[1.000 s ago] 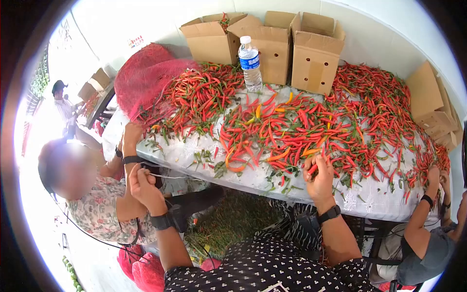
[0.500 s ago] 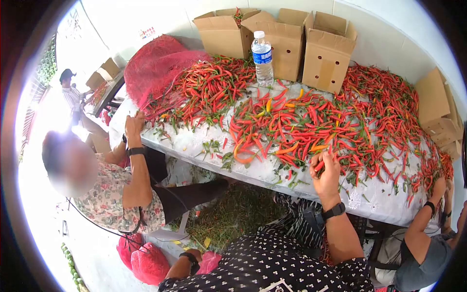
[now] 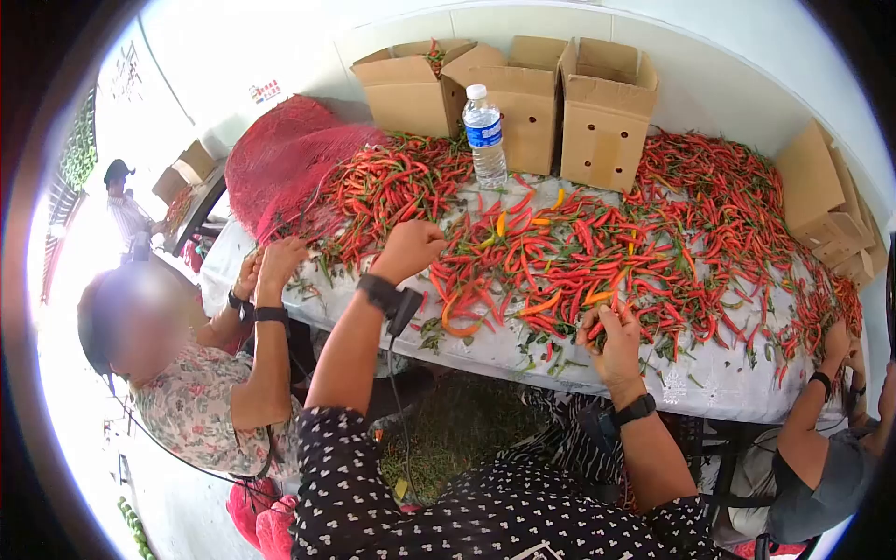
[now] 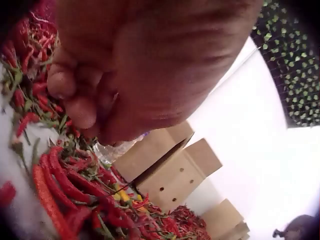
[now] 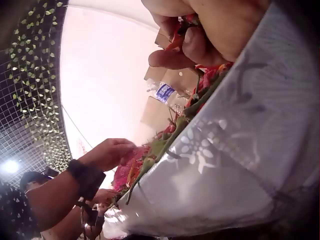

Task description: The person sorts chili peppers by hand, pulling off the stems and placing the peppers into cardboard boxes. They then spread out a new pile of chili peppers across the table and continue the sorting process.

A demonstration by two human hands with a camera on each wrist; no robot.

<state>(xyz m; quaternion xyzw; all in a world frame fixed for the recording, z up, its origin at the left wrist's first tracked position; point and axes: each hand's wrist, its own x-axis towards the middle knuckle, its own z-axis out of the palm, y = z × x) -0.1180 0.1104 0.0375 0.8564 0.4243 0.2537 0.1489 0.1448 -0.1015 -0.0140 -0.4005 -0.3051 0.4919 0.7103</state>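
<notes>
Red chili peppers (image 3: 579, 243) lie in heaps on the white-covered table. In the head view the left hand (image 3: 409, 250) is above the peppers at the table's near left, palm down with fingers loosely bent. The left wrist view shows its fingers (image 4: 80, 107) bent, with no pepper visible in them. Near the table's front edge, the right hand (image 3: 611, 350) grips red peppers. The right wrist view shows a red pepper (image 5: 176, 43) between its thumb and fingers; how many it holds is hidden.
Behind the peppers stand a water bottle (image 3: 484, 138) and cardboard boxes (image 3: 607, 126). A red mesh bag (image 3: 280, 168) lies at the back left. A person in a floral shirt (image 3: 201, 406) sits left; another person's arm (image 3: 805, 425) reaches in at right.
The left hand was raised at the left, then low by the lap, and is now over the peppers. The right hand stays near the front edge, still gripping peppers.
</notes>
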